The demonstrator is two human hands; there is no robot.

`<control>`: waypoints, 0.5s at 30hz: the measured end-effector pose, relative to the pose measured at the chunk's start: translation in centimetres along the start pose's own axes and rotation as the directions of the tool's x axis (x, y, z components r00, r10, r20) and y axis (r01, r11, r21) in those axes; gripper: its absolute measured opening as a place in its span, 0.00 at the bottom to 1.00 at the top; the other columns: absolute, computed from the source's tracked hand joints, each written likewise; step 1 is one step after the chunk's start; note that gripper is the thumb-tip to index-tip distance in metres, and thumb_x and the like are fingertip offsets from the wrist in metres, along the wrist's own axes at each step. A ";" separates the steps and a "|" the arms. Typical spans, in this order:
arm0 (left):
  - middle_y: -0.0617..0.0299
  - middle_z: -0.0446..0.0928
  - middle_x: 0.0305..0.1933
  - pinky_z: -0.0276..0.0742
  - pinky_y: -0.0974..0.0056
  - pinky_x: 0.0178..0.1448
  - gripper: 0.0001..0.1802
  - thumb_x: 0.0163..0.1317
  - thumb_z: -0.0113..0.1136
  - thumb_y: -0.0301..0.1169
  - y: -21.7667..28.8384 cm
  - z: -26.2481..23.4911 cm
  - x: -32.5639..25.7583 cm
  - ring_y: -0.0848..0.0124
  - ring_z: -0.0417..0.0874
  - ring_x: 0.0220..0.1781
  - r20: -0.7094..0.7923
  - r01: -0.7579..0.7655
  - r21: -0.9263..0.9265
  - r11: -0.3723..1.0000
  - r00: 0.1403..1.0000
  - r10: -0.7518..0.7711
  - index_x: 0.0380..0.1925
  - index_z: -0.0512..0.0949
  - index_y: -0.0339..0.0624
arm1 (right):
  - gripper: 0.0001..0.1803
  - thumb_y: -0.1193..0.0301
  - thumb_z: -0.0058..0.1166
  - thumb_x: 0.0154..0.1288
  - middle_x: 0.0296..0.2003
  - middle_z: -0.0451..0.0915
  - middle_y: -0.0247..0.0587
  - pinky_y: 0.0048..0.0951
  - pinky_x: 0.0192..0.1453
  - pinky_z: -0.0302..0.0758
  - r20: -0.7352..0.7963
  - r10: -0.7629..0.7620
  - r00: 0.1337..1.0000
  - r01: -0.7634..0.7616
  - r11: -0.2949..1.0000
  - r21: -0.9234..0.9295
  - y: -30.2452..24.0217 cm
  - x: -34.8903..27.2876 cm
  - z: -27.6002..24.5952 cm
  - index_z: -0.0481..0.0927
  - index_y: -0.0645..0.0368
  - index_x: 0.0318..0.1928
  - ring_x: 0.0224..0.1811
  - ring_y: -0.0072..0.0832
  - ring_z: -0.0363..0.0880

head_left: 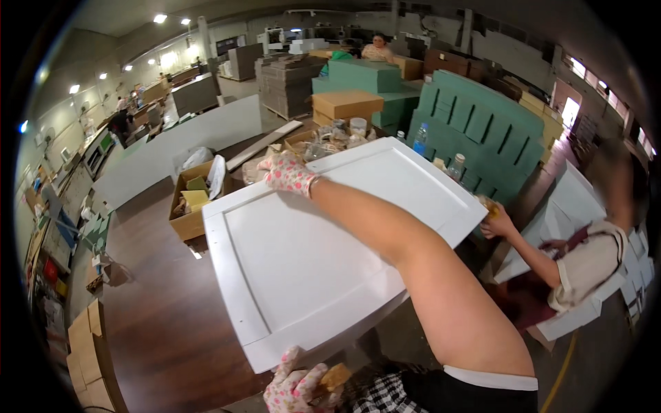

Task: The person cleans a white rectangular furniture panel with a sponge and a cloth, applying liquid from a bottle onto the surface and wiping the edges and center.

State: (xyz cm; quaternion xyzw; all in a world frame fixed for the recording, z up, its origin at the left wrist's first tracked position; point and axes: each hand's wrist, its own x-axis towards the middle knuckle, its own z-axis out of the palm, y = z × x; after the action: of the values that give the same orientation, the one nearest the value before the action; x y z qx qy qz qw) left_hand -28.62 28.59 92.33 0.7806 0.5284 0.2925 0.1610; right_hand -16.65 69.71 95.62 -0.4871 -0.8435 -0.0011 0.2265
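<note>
A white framed panel (310,248), like a cabinet door, lies tilted in front of me. My right arm reaches across it. My right hand (292,175), in a pink-dotted white glove, curls its fingers over the far edge; the fingertips are hidden behind it. Below the near left corner, my left hand (299,389) wears a matching glove. Its fingers are closed on a small tan piece (336,377), perhaps a sanding pad; the thumb points up beside the corner. At the right, a co-worker's hand (499,221) holds a yellowish-brown piece against the panel's right edge.
The panel is over a dark brown table (165,310). An open cardboard box (187,224) with scraps stands left of it. Bottles (421,140) and bagged small parts (334,141) are beyond. Green slotted boards (478,113) rise behind; a co-worker (592,261) is close on the right.
</note>
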 end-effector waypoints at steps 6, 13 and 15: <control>0.53 0.77 0.30 0.76 0.51 0.54 0.22 0.43 0.69 0.30 0.9 -0.5 0.5 0.49 0.80 0.45 -0.167 -0.109 0.035 0.993 0.979 0.113 0.43 0.80 0.42 | 0.19 0.63 0.47 0.61 0.48 0.81 0.43 0.41 0.59 0.71 0.079 0.273 0.959 -0.264 0.958 -0.108 12.1 -2.2 -4.8 0.81 0.44 0.51 0.53 0.42 0.77; 0.45 0.80 0.45 0.74 0.56 0.58 0.20 0.58 0.61 0.30 1.0 -0.9 -1.0 0.58 0.81 0.51 -0.124 -0.038 0.019 0.999 0.991 0.040 0.50 0.74 0.33 | 0.20 0.63 0.47 0.60 0.53 0.78 0.38 0.40 0.62 0.69 0.085 0.312 0.946 -0.296 0.942 -0.159 23.1 -5.4 -8.7 0.79 0.36 0.53 0.56 0.40 0.76; 0.43 0.78 0.48 0.70 0.51 0.63 0.21 0.58 0.62 0.31 1.8 -1.1 -0.4 0.53 0.76 0.57 -0.078 -0.020 0.028 0.999 0.997 0.022 0.51 0.74 0.35 | 0.20 0.62 0.47 0.61 0.57 0.75 0.35 0.38 0.62 0.69 0.098 0.386 0.917 -0.361 0.909 -0.207 27.8 -6.0 -9.8 0.79 0.33 0.54 0.57 0.38 0.75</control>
State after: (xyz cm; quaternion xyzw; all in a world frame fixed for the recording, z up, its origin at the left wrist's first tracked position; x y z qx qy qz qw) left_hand -28.05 27.46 94.05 0.7761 0.5300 0.3174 0.1265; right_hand 12.47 77.18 96.08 -0.6574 -0.7443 -0.0028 0.1180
